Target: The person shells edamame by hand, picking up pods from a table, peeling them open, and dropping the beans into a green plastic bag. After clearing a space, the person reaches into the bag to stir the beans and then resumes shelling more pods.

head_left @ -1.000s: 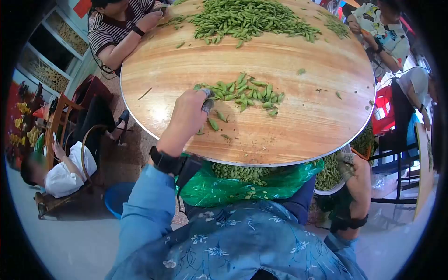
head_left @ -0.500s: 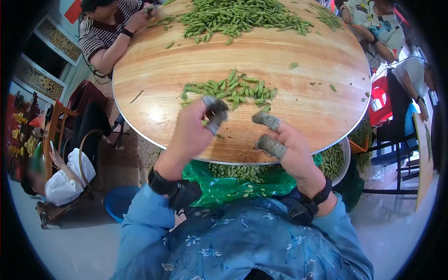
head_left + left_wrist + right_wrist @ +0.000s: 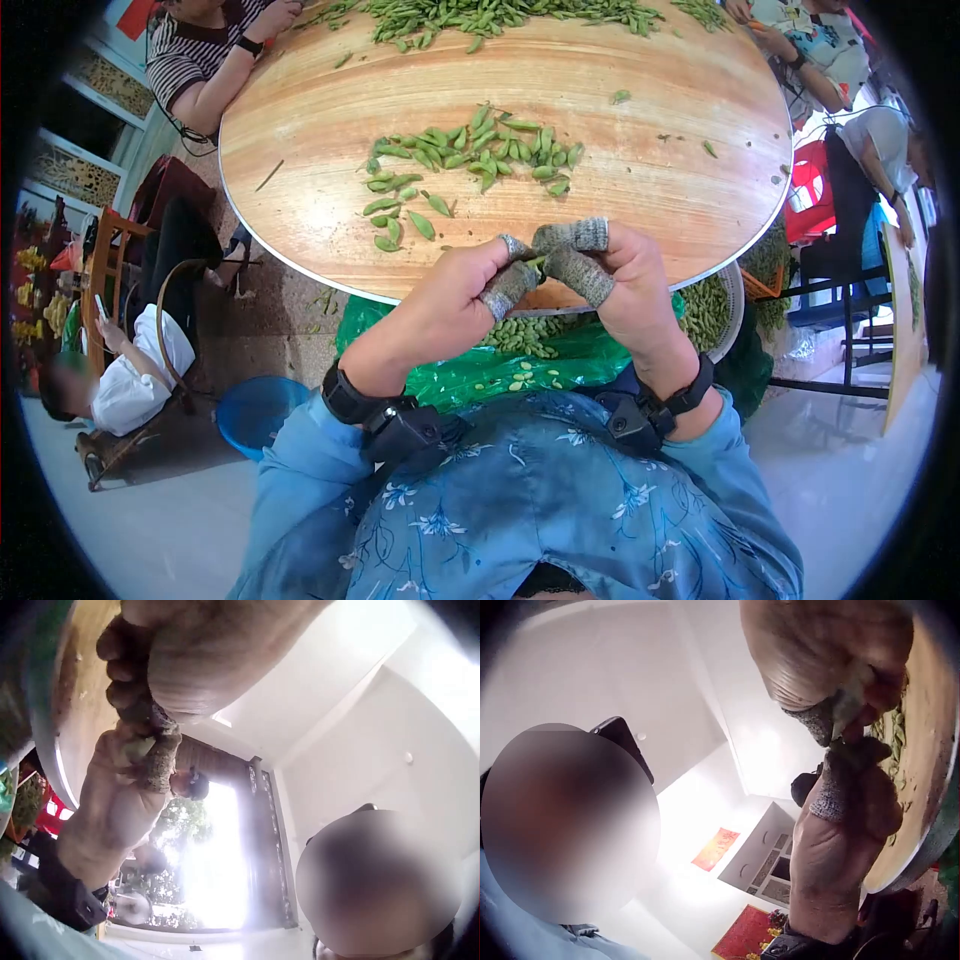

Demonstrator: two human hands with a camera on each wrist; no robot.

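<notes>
My left hand (image 3: 440, 305) and right hand (image 3: 640, 290) meet at the table's near edge, thumbs and forefingers in grey knitted finger sleeves. Between their fingertips they pinch a green soybean pod (image 3: 537, 264), mostly hidden by the sleeves. In the right wrist view a pale green piece (image 3: 850, 705) shows inside the right hand's curled fingers. Beyond the hands, a small spread of soybean pods (image 3: 470, 150) lies on the round wooden table (image 3: 300, 190). Below the hands, an open green plastic bag (image 3: 440, 375) holds shelled beans (image 3: 525, 335).
A large pile of pods (image 3: 500, 15) covers the table's far side. At the right stands a white basket (image 3: 738, 310) of beans or pods, and a blue basin (image 3: 262, 415) is on the floor at left. Other people sit around, one in a striped shirt (image 3: 190, 55).
My right hand has come up from beside the basket at the right to meet the left. The left hand has drawn back from the small spread of pods with a pod.
</notes>
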